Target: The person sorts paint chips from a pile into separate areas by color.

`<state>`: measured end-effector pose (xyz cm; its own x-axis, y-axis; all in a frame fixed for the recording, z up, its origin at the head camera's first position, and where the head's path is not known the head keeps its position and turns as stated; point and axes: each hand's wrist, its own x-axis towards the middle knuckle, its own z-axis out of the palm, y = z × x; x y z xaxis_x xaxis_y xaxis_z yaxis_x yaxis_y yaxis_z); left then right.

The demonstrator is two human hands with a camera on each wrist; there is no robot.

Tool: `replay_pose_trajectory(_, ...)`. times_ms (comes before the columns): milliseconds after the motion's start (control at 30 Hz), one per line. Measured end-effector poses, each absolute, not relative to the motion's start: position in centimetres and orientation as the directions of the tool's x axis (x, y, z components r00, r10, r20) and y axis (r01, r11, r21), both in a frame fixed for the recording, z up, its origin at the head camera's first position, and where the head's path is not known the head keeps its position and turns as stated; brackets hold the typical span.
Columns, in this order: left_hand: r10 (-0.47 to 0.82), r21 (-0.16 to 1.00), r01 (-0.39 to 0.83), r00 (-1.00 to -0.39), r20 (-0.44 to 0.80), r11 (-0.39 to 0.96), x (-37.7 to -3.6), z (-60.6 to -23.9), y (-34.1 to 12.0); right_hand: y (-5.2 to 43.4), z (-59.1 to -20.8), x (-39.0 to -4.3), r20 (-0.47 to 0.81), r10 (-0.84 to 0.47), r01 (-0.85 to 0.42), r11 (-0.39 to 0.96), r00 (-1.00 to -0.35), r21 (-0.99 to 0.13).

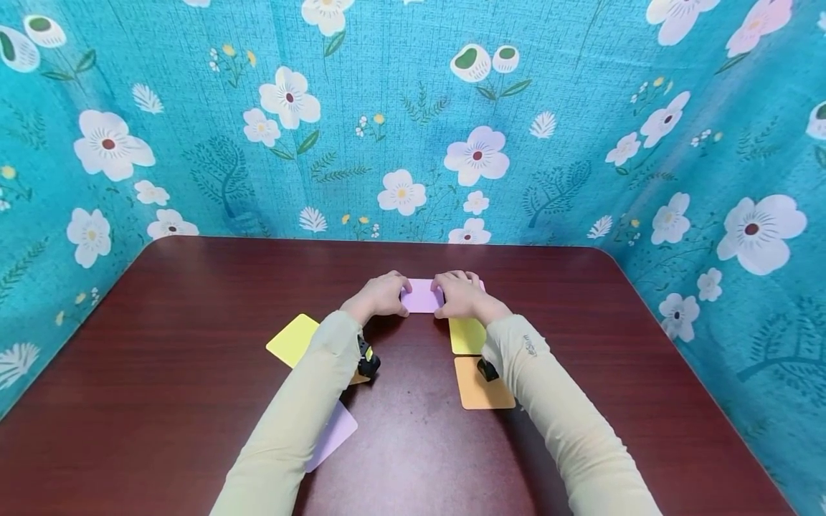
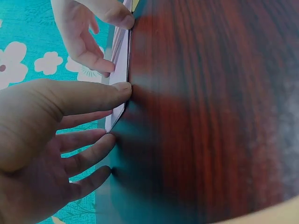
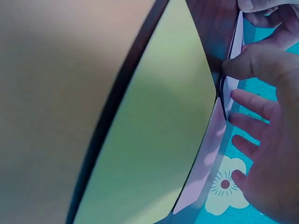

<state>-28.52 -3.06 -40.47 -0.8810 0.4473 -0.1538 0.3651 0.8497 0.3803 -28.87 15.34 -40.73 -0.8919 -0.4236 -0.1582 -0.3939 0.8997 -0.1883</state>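
Remotely, I see the left hand [image 1: 381,295] and right hand [image 1: 459,296] each pinching an end of the lilac card [image 1: 422,296] between curled fingers, far-middle on the surface [image 1: 413,437], probably to steady it beside the pink card [image 3: 203,158].

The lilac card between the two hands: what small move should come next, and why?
Probably a gentle nudge to square the lilac card with the pink card: the left hand and right hand hold its edges, and its right end lies close beside the pink one.
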Motion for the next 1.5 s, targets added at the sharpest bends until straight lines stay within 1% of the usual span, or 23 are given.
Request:
replay_pose_trajectory(167,0.462,0.372,0.381,-0.873,-0.158,0.847,-28.2,-40.4,-3.3,15.1,-40.5,-28.5,-0.161,-0.431,-0.416,0.902,-0.888,-0.116)
replay_pose_trajectory(333,0.494,0.431,0.399,-0.86,-0.132,0.809,-27.8,-40.2,-4.2,14.9,-39.9,-27.7,-0.14,-0.432,-0.428,0.902,-0.891,-0.062)
replay_pose_trajectory(467,0.531,0.452,0.436,-0.841,-0.102,0.778,-27.3,-40.1,-4.9,14.8,-39.7,-27.1,-0.119,-0.456,-0.453,0.89,-0.882,-0.054)
replay_pose_trajectory(600,0.549,0.432,0.465,-0.831,-0.087,0.773,-26.8,-39.9,-5.5,14.6,-39.4,-26.5,-0.08,-0.49,-0.485,0.871,-0.868,-0.072)
replay_pose_trajectory(700,0.546,0.423,0.464,-0.833,-0.091,0.778,-26.3,-39.8,-6.0,14.3,-39.0,-25.9,-0.063,-0.504,-0.5,0.863,-0.861,-0.075)
replay_pose_trajectory(967,0.511,0.399,0.429,-0.85,-0.126,0.811,-24.9,-39.5,-7.2,13.2,-38.8,-24.5,-0.077,-0.53,-0.526,0.848,-0.845,-0.065)
replay_pose_trajectory(1200,0.503,0.322,0.449,-0.858,-0.104,0.833,-23.5,-39.1,-8.2,12.2,-38.8,-23.1,-0.068,-0.56,-0.559,0.828,-0.826,-0.04)
replay_pose_trajectory(1367,0.503,0.28,0.463,-0.859,-0.093,0.841,-22.6,-38.8,-8.9,11.3,-38.6,-22.0,-0.093,-0.577,-0.575,0.817,-0.812,-0.053)
replay_pose_trajectory(1500,0.503,0.245,0.472,-0.861,-0.081,0.847,-22.0,-38.7,-9.5,10.7,-38.6,-21.3,-0.084,-0.598,-0.595,0.801,-0.797,-0.06)
